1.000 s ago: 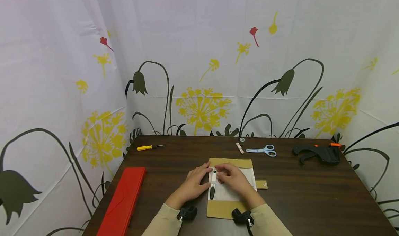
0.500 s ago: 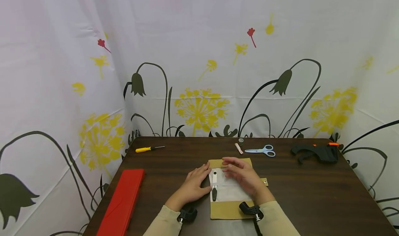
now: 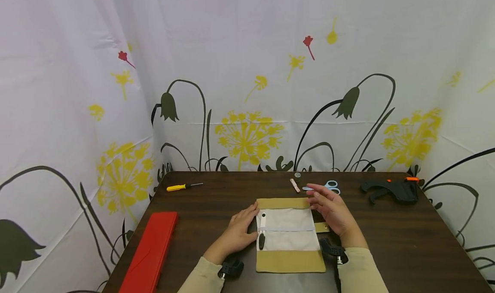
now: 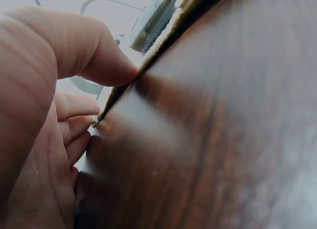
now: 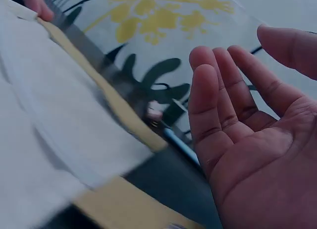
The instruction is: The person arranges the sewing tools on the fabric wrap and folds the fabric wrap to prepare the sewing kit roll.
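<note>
A tan fabric case (image 3: 291,261) with a white lining lies unfolded before me, a snap tab (image 3: 322,227) sticking out on its right side. Along the left of the lining lies a slim tool (image 3: 261,241), white above and dark at the lower end, under a narrow strip across the middle. My left hand (image 3: 236,233) rests at the case's left edge, fingers extended; in the left wrist view its thumb (image 4: 111,65) touches that edge. My right hand (image 3: 335,213) hovers beside the case's right side, fingers relaxed and holding nothing, palm visible in the right wrist view.
Blue scissors (image 3: 333,187), a small pale pink item (image 3: 294,185) and a little round item (image 3: 297,176) lie beyond the case. A yellow screwdriver (image 3: 177,187) is back left, a red box (image 3: 150,250) left, a black clamp (image 3: 394,190) back right.
My right hand has left the slim tool and lifted away to the right, past the case's edge, its fingers loosening. The left hand stays at the left edge.
</note>
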Motion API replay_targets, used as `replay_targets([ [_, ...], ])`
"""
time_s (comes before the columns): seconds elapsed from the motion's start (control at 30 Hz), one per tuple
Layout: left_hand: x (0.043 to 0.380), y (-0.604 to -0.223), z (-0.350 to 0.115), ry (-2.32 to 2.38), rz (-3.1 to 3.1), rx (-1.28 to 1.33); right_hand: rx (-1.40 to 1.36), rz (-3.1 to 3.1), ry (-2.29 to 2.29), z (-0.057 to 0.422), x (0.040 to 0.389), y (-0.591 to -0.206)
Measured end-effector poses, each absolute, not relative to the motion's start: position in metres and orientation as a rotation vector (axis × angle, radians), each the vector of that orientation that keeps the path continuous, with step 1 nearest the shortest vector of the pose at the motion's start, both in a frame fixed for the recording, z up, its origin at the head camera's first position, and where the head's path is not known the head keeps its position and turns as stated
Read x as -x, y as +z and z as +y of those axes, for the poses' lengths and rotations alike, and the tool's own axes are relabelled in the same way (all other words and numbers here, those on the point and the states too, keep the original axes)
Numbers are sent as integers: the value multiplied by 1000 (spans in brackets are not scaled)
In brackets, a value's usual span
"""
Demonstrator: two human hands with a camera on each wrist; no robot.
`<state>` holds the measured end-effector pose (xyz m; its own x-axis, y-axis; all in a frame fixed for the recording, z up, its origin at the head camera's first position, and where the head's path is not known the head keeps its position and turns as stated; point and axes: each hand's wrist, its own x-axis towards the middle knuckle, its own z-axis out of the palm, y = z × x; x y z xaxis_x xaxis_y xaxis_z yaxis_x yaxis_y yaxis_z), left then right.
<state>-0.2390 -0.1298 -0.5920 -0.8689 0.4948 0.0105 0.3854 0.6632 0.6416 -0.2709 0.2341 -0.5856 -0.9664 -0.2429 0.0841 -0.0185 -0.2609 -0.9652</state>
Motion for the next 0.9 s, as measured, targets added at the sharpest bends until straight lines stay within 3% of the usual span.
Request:
replay_targets([
  [0.53, 233, -592, -128, 956, 2723, -748, -365, 2390, -2068, 299, 255, -586],
  [0.9, 234, -590, -131, 952, 2733, -729, -340, 2590, -1781, 292, 269, -593],
])
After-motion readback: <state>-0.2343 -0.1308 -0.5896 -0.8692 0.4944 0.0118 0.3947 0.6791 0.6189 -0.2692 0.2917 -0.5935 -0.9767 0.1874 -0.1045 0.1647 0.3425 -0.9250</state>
